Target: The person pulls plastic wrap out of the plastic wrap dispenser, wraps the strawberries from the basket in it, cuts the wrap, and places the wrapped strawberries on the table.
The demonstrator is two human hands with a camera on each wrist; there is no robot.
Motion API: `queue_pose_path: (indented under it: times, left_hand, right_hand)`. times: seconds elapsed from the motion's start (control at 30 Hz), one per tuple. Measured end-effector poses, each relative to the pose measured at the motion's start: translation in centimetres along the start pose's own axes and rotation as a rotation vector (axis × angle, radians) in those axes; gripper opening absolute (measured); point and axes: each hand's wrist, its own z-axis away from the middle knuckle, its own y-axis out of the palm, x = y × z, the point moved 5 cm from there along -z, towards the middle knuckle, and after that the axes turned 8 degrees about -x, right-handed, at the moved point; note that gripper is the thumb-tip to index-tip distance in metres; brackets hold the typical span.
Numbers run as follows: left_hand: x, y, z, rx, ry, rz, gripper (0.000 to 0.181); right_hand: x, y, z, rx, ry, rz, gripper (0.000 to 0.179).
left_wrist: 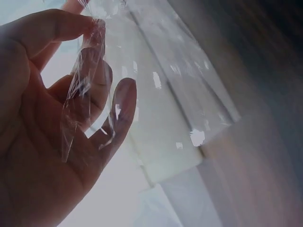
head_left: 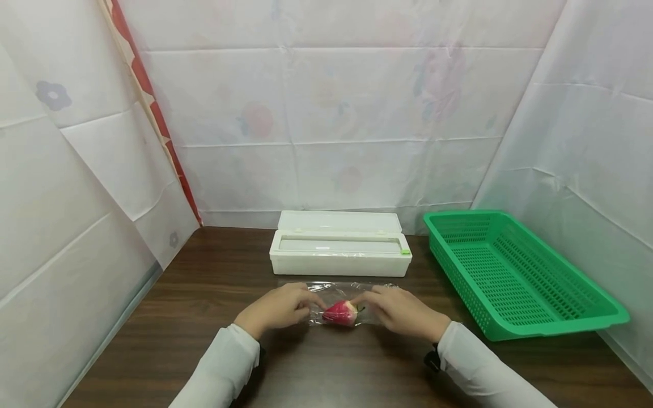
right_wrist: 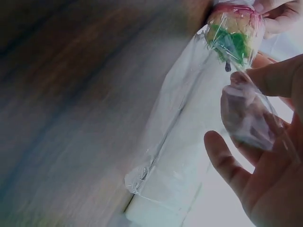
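Observation:
A red fruit [head_left: 340, 313] with a pale, green-leaved stem end [right_wrist: 230, 41] lies on its side within clear cling film [head_left: 326, 290]; its exact kind is unclear. To its left, my left hand [head_left: 280, 306] pinches the film between thumb and forefinger, and a loose fold hangs across the other fingers [left_wrist: 125, 101]. On the stem side, my right hand [head_left: 400, 311] holds a gathered piece of film by thumb and fingertips, its little finger [right_wrist: 222, 153] held apart. Both hands are low over the table, close to the fruit.
Just behind the hands stands a white cling film dispenser [head_left: 339, 265], its lid [head_left: 340, 221] raised and a small green slider [head_left: 405, 251] at its right end. A green perforated basket [head_left: 556, 328] sits to the right on the dark wooden table [head_left: 204, 272]. Pale sheets [head_left: 336, 102] enclose the back and sides.

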Motion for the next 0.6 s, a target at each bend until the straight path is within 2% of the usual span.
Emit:
queue_pose_path:
  times: [0.13, 0.23, 0.47, 0.6]
  left_hand:
    - [0.9, 0.3, -0.5, 0.021, -0.064, 0.028, 0.039]
    - [1.3, 0.5, -0.8, 0.011, -0.079, 0.034, 0.04]
    - [2.1, 0.6, -1.4, -0.013, -0.162, -0.018, 0.039]
    - [2.2, 0.7, -1.7, -0.02, -0.185, -0.037, 0.038]
  right_hand:
    - [-0.7, 0.4, -0.3, 0.013, 0.025, -0.02, 0.035]
    - [-1.2, 0.6, -0.6, 0.016, 0.05, -0.011, 0.033]
    - [-2.4, 1.1, -1.3, 0.088, 0.138, 0.002, 0.032]
    - [-3.1, 1.0, -1.5, 0.067, 0.16, -0.031, 0.037]
